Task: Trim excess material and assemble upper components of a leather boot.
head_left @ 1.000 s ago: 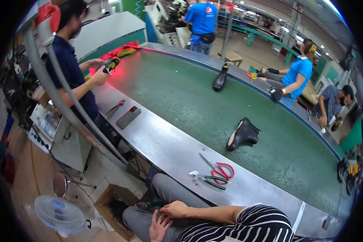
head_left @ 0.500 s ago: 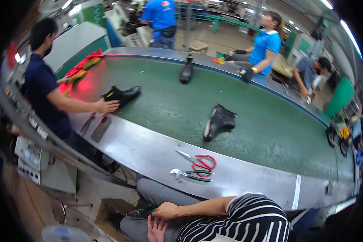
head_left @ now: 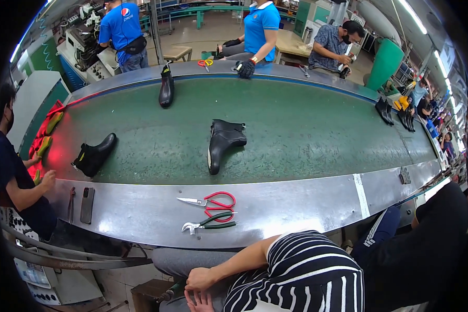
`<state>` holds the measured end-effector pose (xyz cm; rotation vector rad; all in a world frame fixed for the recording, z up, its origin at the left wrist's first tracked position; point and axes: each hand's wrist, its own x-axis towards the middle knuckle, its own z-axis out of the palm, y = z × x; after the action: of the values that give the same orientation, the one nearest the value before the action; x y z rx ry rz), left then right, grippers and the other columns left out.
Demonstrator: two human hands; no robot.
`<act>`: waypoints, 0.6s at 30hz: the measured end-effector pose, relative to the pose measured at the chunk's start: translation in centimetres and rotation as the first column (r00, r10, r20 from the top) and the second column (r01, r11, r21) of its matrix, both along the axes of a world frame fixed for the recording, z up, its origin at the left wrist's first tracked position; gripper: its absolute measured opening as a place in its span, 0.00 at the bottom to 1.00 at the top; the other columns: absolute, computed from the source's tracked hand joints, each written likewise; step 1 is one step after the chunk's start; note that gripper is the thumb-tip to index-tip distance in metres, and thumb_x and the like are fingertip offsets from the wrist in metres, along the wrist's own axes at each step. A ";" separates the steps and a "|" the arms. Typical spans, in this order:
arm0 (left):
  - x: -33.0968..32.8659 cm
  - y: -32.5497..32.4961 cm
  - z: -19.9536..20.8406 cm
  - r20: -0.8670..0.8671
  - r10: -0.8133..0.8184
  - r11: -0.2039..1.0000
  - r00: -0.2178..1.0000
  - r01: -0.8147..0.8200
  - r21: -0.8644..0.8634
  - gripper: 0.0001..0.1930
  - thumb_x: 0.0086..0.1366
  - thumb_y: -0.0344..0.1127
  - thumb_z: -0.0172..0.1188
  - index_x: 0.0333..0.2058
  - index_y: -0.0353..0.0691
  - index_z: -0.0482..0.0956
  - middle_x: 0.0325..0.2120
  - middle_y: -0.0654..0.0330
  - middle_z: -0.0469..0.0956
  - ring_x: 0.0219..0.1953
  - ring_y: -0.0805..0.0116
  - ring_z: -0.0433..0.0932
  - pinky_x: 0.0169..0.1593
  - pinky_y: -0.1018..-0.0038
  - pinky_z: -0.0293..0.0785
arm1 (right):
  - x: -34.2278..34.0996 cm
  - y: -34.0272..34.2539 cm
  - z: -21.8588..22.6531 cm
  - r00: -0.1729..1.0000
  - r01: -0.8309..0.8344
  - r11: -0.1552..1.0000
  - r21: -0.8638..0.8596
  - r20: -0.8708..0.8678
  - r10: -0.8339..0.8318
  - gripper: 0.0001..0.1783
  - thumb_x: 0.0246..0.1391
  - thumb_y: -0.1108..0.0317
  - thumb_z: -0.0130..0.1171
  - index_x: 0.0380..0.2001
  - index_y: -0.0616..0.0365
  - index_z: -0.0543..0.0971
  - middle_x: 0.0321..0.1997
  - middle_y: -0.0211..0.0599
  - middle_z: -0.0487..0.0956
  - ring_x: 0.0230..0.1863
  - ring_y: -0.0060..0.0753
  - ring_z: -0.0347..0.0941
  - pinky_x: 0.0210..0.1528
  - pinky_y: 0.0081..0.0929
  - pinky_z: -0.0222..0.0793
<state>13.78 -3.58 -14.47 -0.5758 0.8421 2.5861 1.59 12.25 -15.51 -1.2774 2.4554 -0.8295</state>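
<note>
The left grip (head_left: 200,301) lies spread, palm up, nothing visible in it; the right grip (head_left: 200,279) curls just beside, contents hidden. Past the near edge of the desk (head_left: 291,208), pincers (head_left: 193,226) lie with dark-green handles overlapping red-handled scissors (head_left: 193,202). Bare metal runs to a white strip (head_left: 361,195). Beyond, a black boot (head_left: 223,143) lies on the green surface (head_left: 307,114).

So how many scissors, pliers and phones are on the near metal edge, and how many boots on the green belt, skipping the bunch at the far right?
Red-handled scissors: 1
Green-handled pliers: 1
Phone: 1
Black boots: 3
Total: 6
</note>
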 end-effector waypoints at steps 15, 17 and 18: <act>-0.6 -1.7 -1.4 -0.069 -0.068 0.997 0.995 0.070 0.025 0.31 0.73 0.51 0.42 0.70 0.54 0.45 0.69 0.53 0.49 0.70 0.51 0.49 0.71 0.50 0.39 | -1.9 2.1 8.8 0.809 0.328 0.707 -0.627 0.573 0.133 0.11 0.53 0.61 0.61 0.29 0.60 0.81 0.20 0.36 0.79 0.22 0.29 0.76 0.24 0.31 0.69; -1.2 -1.2 -0.3 -0.076 -0.146 0.989 0.986 0.144 -0.040 0.33 0.72 0.53 0.43 0.70 0.54 0.44 0.70 0.52 0.45 0.70 0.51 0.49 0.71 0.52 0.42 | -3.6 5.6 15.7 0.689 0.418 0.535 -0.734 0.640 0.340 0.11 0.53 0.62 0.64 0.30 0.61 0.81 0.20 0.30 0.78 0.20 0.18 0.72 0.23 0.21 0.66; -1.5 -1.3 -0.8 -0.071 -0.169 0.985 0.983 0.167 -0.034 0.33 0.72 0.53 0.43 0.70 0.54 0.44 0.70 0.52 0.45 0.70 0.51 0.49 0.71 0.52 0.42 | -4.0 8.2 19.3 0.670 0.444 0.456 -0.771 0.624 0.403 0.11 0.53 0.63 0.65 0.30 0.61 0.82 0.20 0.28 0.78 0.20 0.15 0.70 0.22 0.17 0.65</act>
<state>12.27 -4.89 -15.29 -0.4008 0.9110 2.4575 -2.39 20.45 3.78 -0.7462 1.2246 -2.3232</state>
